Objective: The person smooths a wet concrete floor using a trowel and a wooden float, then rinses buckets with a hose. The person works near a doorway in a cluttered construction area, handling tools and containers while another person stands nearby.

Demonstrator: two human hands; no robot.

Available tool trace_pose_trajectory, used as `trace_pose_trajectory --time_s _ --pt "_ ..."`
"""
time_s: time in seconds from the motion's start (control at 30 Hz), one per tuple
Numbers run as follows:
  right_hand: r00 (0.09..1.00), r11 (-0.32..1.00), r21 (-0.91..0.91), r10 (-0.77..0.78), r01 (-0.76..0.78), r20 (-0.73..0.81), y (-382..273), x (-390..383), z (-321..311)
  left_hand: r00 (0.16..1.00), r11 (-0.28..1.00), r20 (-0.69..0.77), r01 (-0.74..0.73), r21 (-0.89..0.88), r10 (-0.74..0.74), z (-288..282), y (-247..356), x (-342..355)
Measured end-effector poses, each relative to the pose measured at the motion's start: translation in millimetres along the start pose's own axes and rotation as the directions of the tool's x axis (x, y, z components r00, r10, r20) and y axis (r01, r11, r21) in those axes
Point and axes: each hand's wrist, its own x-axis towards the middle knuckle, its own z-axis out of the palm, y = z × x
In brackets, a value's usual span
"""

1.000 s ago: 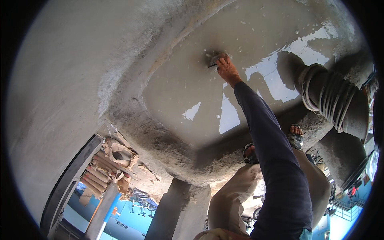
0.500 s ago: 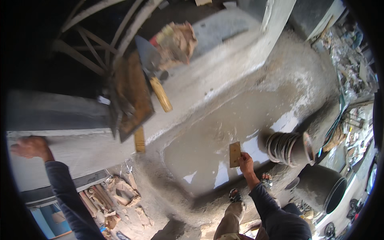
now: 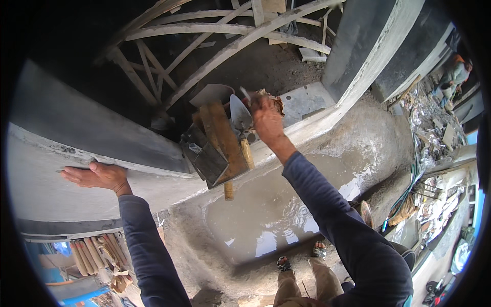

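My left hand [image 3: 97, 176] lies flat with its fingers stretched out on the pale plastered top of a low wall [image 3: 66, 197]. My right hand [image 3: 268, 122] reaches over the far ledge beside a crumpled brown paper bag [image 3: 276, 104], its fingers closed. A thin pale edge [image 3: 246, 94], blurred, sticks out at its fingertips; its kind cannot be made out. Left of that hand lies a pointed trowel [image 3: 239, 114] with a wooden handle [image 3: 246, 153]. Beside the trowel, a wooden board [image 3: 219, 130] and a dark flat plate [image 3: 204, 158] rest on the ledge.
Below the ledge lies a basin of murky water [image 3: 255, 210], rippled on the right. Curved timber framing [image 3: 215, 28] stands beyond the ledge. Rubble and plastic [image 3: 424, 133] lie at right, where another person [image 3: 454, 77] is at the far edge. Rolled tubes [image 3: 92, 253] lie lower left.
My right hand has moved from over the water, where it held a small tan rectangular piece, up to the ledge. My left hand has flattened on the wall top. The view has shifted.
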Motion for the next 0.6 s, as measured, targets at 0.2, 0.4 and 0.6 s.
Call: trace_pose_trajectory --time_s 0.2,0.4,0.6 --pt "1.0 0.983 -0.186 0.007 -0.004 0.02 11 -40 43 1.0 0.998 0.004 -0.002 -0.059 0.003 26 4 -24" --pt "0.994 0.98 0.169 0.096 -0.105 0.057 -18 -68 7 0.977 0.977 -0.139 -0.141 0.158 0.163 43 -62 -38" --pt "0.77 0.867 0.227 0.24 -0.444 0.591 -41 -322 -110 0.997 0.994 -0.076 0.002 0.109 0.006 18 -37 4"
